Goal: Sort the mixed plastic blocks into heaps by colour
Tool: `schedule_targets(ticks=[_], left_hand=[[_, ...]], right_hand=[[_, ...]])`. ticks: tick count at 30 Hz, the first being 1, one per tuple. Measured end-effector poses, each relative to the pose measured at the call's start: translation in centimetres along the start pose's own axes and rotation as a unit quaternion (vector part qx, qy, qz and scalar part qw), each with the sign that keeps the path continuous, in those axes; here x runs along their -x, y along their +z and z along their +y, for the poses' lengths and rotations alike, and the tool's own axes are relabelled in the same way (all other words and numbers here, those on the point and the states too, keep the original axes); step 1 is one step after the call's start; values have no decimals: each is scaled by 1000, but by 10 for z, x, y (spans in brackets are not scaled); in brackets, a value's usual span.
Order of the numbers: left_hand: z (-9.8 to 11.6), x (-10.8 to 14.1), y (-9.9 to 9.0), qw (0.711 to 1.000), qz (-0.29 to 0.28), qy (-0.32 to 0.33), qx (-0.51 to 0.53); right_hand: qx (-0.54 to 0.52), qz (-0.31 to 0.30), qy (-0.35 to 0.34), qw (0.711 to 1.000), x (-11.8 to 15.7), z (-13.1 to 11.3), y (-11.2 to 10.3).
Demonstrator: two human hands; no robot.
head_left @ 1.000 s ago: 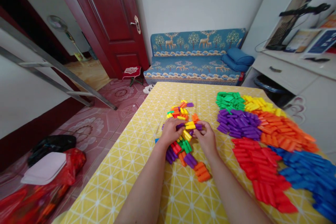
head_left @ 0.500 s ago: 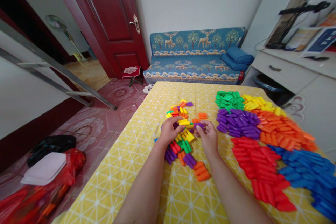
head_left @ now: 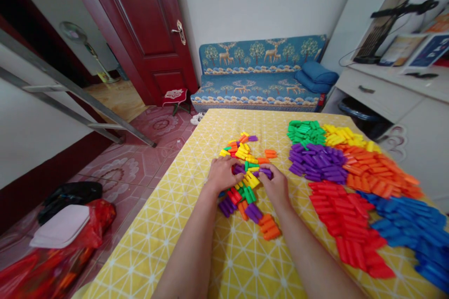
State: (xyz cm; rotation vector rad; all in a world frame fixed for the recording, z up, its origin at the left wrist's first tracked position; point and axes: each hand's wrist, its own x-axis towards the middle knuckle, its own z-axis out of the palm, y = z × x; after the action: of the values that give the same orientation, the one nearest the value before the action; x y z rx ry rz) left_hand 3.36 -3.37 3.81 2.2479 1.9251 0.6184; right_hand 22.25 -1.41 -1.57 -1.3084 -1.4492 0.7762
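Note:
Several multicoloured plastic blocks form a joined cluster on the yellow patterned cloth, with orange blocks point(head_left: 269, 227) at its near end. At the cluster's left side my left hand point(head_left: 223, 174) is closed, thumb and fingers pinching a purple block point(head_left: 239, 168). Opposite it, my right hand point(head_left: 275, 182) pinches another purple block point(head_left: 265, 173) between thumb and fingers. Green and yellow blocks point(head_left: 251, 166) lie between the two hands. Beyond them are more yellow blocks point(head_left: 242, 151) and a separate orange piece point(head_left: 270, 153).
Sorted piles lie on the right of the table point(head_left: 168, 224): green point(head_left: 306, 132), yellow point(head_left: 345, 135), purple point(head_left: 317, 162), orange point(head_left: 380, 170), red point(head_left: 345, 219) and blue point(head_left: 410, 226). A blue sofa point(head_left: 256, 85) stands behind, a white cabinet point(head_left: 389, 98) at right.
My left hand has moved slightly left and lies flatter over the cluster. The yellow piece that was between my hands now appears farther back, on the cluster. My right hand has shifted slightly left.

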Motion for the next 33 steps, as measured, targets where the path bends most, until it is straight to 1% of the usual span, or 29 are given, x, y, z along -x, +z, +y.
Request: schedule_targets(ticks=[3, 5, 7, 9, 12, 14, 16, 18, 20, 25, 28, 29, 31, 33], left_hand=[[-2, -2, -1, 999, -36, -6, 4], [-6, -3, 4, 998, -43, -20, 52], [-9, -5, 12, 991, -34, -38, 127], [-10, -7, 21, 977, -9, -40, 209], [-5, -9, 27, 945, 26, 2, 325], [0, -9, 27, 922, 16, 32, 386], [4, -9, 26, 910, -9, 43, 412], [6, -8, 27, 911, -20, 38, 410], [5, -7, 28, 916, -4, 27, 401], [0, -8, 30, 932, 67, 0, 357], [-3, -9, 27, 948, 126, 9, 291], [-3, -9, 26, 956, 135, 14, 261], [-3, -9, 25, 973, 117, 22, 198], [-3, -9, 25, 986, 76, 20, 147]], right_hand=[[33, -25, -20, 999, 0, 0, 1], [31, -43, -41, 998, 1, -1, 1], [18, -56, -61, 996, 1, -3, 1], [2, -54, -82, 995, 2, -6, 2], [-25, -52, -89, 994, 4, -11, 3], [-44, -62, -86, 993, 5, -14, 4], [-56, -67, -94, 992, 5, -15, 5], [-58, -67, -103, 991, 6, -16, 4], [-57, -61, -90, 992, 7, -16, 4], [-74, -35, -22, 996, 7, -12, 1], [-100, -31, 2, 994, 7, -10, 2], [-112, -30, 10, 993, 7, -9, 2], [-142, -25, 26, 989, 6, -8, 2], [-182, -22, 42, 982, 5, -7, 2]])
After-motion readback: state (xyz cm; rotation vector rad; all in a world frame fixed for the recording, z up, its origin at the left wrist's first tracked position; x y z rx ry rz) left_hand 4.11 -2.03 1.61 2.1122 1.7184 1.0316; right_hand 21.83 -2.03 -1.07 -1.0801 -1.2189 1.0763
